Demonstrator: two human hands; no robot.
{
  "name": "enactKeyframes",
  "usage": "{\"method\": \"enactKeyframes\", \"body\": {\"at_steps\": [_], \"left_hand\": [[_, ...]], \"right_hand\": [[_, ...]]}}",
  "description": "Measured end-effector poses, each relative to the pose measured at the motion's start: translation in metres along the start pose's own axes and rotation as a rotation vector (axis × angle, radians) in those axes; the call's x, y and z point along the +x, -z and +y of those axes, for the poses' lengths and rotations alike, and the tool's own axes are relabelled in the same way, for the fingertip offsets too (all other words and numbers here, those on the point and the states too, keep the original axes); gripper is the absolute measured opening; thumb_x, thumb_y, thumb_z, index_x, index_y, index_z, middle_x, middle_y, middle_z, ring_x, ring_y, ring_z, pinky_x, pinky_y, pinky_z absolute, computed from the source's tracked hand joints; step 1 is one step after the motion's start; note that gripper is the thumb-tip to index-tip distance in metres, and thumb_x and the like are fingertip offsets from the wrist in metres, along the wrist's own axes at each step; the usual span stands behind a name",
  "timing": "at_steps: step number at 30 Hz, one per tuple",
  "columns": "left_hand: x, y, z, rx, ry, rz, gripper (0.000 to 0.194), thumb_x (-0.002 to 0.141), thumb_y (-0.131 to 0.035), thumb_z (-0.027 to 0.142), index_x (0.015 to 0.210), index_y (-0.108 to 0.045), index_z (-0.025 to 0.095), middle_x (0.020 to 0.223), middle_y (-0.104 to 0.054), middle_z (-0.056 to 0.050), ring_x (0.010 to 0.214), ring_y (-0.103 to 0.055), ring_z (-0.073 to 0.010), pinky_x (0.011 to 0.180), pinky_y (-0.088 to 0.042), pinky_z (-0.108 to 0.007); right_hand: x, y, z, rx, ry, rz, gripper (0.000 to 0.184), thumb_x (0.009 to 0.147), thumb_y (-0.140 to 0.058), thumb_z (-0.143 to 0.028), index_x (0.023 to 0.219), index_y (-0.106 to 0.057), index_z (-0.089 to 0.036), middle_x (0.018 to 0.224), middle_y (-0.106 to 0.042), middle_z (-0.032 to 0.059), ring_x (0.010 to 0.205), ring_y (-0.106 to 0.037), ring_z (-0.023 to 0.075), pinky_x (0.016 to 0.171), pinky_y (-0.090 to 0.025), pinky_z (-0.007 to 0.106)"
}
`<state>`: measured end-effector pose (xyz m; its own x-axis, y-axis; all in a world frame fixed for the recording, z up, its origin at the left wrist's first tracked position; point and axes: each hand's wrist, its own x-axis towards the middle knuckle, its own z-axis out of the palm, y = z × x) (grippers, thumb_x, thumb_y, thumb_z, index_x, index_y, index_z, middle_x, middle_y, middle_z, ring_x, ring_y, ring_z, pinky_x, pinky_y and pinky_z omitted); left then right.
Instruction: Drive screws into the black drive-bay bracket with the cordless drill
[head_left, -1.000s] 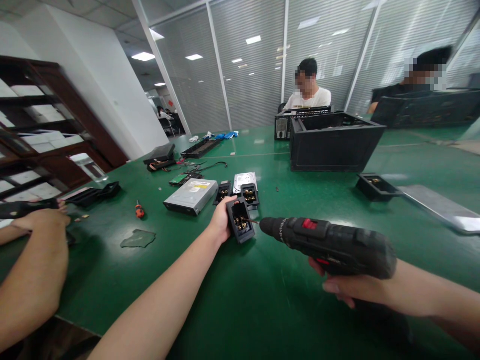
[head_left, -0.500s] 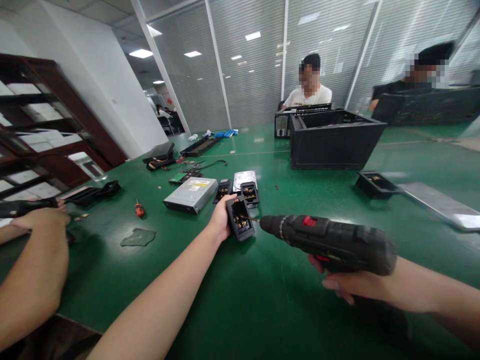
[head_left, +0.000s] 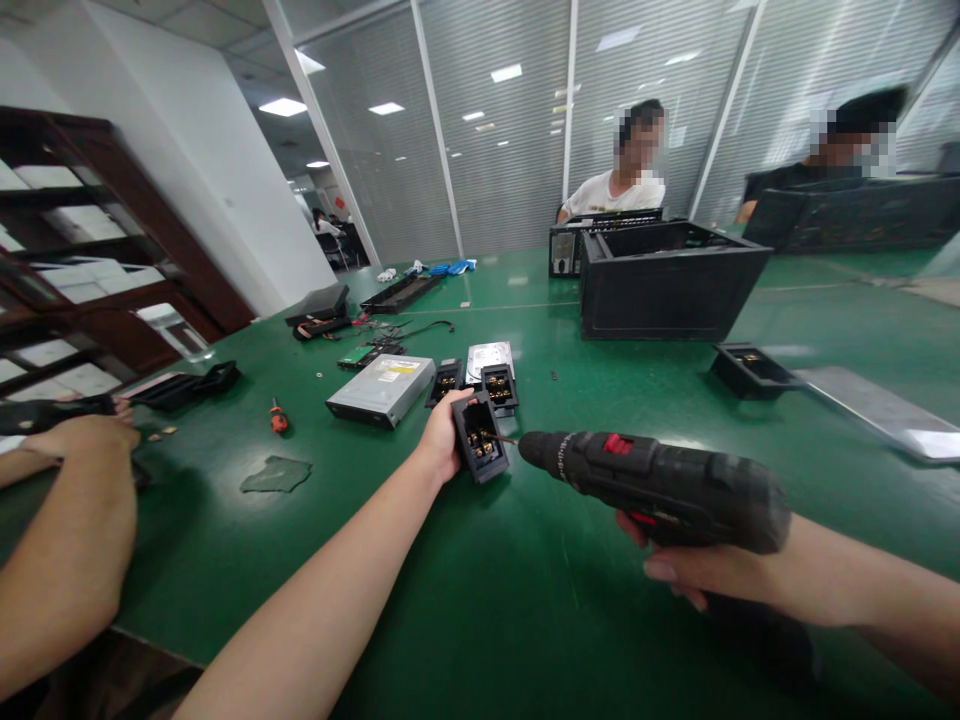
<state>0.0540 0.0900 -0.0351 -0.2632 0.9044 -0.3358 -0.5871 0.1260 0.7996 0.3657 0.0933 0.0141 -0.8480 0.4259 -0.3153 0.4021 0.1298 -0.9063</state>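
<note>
Staying all but unmoved over the last half second, the black socket housing (head_left: 484, 462) is pinched by the left grip (head_left: 442, 442) over the middle of the green bench (head_left: 547, 580). The cordless drill (head_left: 667, 488) is clasped by the right grip (head_left: 716, 575), its thin bit (head_left: 508, 440) still aimed into the housing's opening; steadiness rather than progress is shown.

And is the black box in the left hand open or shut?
Open: the side of the box facing us has no cover, so gold bits show inside.
</note>
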Motion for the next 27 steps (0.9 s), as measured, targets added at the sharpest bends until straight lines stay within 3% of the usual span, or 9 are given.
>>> {"method": "enactKeyframes", "body": {"at_steps": [19, 27], "left_hand": [[-0.0009, 0.0018, 0.0003, 0.000, 0.000, 0.001, 0.025, 0.068, -0.061, 0.041, 0.073, -0.064, 0.016, 0.066, -0.066, -0.006, 0.056, -0.060, -0.0212, 0.058, -0.049, -0.037], [0.0006, 0.0037, -0.0006, 0.013, -0.001, 0.005, 0.025, 0.068, -0.061, 0.041, 0.072, -0.063, 0.016, 0.064, -0.065, -0.005, 0.055, -0.060, -0.0213, 0.058, -0.050, -0.038]], "right_hand": [[-0.0016, -0.0013, -0.0025, -0.006, 0.001, 0.031, 0.020, 0.081, -0.063, -0.033, 0.092, -0.056, -0.019, 0.065, -0.057, -0.0047, 0.058, -0.057, 0.0139, 0.056, -0.048, 0.026], [0.0004, -0.0013, 0.0029, 0.006, 0.009, 0.032, 0.026, 0.079, -0.064, -0.037, 0.096, -0.056, -0.019, 0.067, -0.058, -0.0039, 0.058, -0.058, 0.0148, 0.056, -0.050, 0.028]]}}
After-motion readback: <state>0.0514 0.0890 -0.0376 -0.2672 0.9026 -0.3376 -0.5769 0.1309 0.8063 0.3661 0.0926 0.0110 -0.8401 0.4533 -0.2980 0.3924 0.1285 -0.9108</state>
